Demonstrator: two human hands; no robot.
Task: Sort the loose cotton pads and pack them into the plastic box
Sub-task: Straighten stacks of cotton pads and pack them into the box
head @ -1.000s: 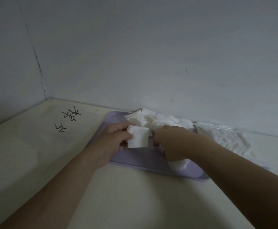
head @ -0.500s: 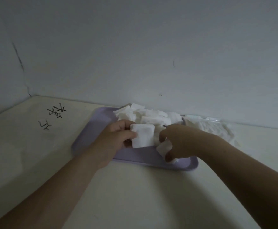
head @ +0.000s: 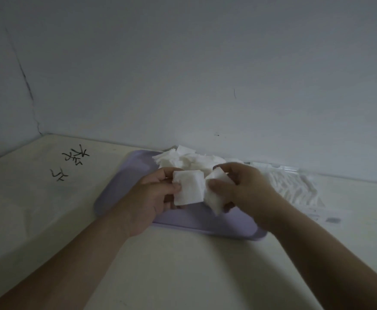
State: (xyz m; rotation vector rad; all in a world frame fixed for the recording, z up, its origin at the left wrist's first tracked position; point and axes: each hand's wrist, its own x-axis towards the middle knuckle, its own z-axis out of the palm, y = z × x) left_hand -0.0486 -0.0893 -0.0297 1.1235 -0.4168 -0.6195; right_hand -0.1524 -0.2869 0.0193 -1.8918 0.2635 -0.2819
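Note:
A heap of loose white cotton pads (head: pixel 184 159) lies at the far side of a lilac tray (head: pixel 120 189). My left hand (head: pixel 147 198) pinches a small squared stack of pads (head: pixel 188 187) between thumb and fingers, held upright above the tray. My right hand (head: pixel 243 189) grips another pad or thin bunch (head: pixel 215 199) right beside that stack, their edges touching. The clear plastic box (head: pixel 292 186) sits to the right of the tray against the wall, with white pads showing inside it.
A pale table (head: pixel 183 265) carries the tray. Black handwritten marks (head: pixel 75 156) are on the table at the left. A white wall (head: pixel 205 74) stands close behind the tray and box, with a corner at the left.
My right hand has lifted a pad up from the tray's near right part and brought it against the stack in my left hand. The camera view has shifted slightly.

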